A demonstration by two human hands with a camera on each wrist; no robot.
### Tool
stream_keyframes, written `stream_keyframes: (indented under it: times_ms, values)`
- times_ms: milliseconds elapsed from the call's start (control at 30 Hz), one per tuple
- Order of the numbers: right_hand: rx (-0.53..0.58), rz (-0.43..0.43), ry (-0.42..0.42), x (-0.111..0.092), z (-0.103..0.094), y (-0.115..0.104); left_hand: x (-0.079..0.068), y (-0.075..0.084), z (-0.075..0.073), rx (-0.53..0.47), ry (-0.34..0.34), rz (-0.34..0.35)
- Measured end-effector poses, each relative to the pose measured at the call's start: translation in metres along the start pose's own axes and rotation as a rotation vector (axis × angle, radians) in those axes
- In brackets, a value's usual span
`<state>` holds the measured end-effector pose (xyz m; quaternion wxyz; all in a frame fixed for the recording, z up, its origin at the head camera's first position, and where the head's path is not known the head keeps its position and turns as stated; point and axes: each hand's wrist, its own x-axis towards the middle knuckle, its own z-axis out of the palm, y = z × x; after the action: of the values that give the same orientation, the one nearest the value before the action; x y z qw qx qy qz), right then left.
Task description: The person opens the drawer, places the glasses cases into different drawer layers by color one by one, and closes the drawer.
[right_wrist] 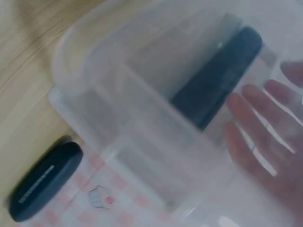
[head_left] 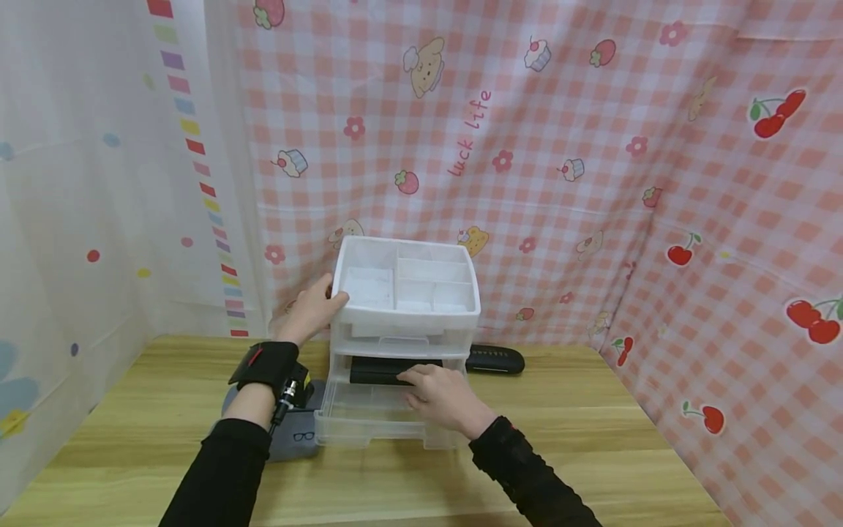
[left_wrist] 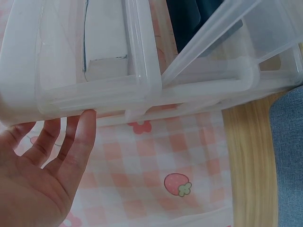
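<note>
A white and clear plastic drawer organizer stands on the wooden table, its lower drawer pulled out toward me. My left hand rests on its upper left corner, thumb over the rim and fingertips against the side wall. Inside the open drawer, toward the back, lies a long black case. My right hand reaches in over the drawer's right part, fingertips right at the case's near end. Through the cloudy plastic in the right wrist view, its fingers look loosely extended beside the case.
A second black case with pale lettering lies on the table behind the organizer's right side. At the left, a grey fabric item with a glasses print sits close to the drawer. Patterned curtains hang behind and on the right.
</note>
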<state>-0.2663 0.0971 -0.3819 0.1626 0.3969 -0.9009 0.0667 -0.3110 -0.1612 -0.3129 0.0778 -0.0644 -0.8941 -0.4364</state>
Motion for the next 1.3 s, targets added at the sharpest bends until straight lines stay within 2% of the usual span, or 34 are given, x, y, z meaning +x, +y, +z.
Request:
stream_keyframes:
  times_ms: [100, 167, 267, 367, 467, 600, 767, 900, 1133, 1300]
  values:
    - [-0.018, 0.006, 0.215, -0.006, 0.001, 0.009, -0.001, -0.001, 0.0, 0.001, -0.001, 0.002]
    - [0.009, 0.043, 0.345, -0.01, 0.002, 0.018, -0.002, -0.002, -0.001, -0.001, -0.003, 0.0]
    - [0.052, 0.119, 0.498, -0.016, 0.005, 0.034, -0.001, -0.003, -0.002, -0.001, 0.002, -0.008]
    - [0.09, 0.175, 0.61, -0.022, 0.009, 0.051, -0.001, -0.003, -0.004, 0.002, 0.008, -0.017]
    - [0.123, 0.226, 0.655, -0.028, 0.012, 0.068, -0.001, -0.003, -0.004, 0.004, 0.002, -0.015]
    - [0.152, 0.323, 0.604, -0.035, 0.015, 0.086, -0.001, -0.002, -0.002, 0.015, -0.009, 0.005]
    - [0.182, 0.459, 0.449, -0.041, 0.02, 0.104, 0.0, -0.001, 0.0, 0.015, -0.012, 0.007]
    - [0.212, 0.537, 0.323, -0.043, 0.026, 0.116, 0.001, -0.001, 0.0, 0.009, -0.006, 0.002]
    - [0.145, 0.603, 0.08, -0.048, 0.044, 0.134, 0.002, -0.002, 0.001, 0.008, 0.001, 0.001]
    - [0.082, 0.598, 0.019, -0.051, 0.054, 0.142, 0.003, -0.002, 0.002, 0.006, 0.005, 0.0]
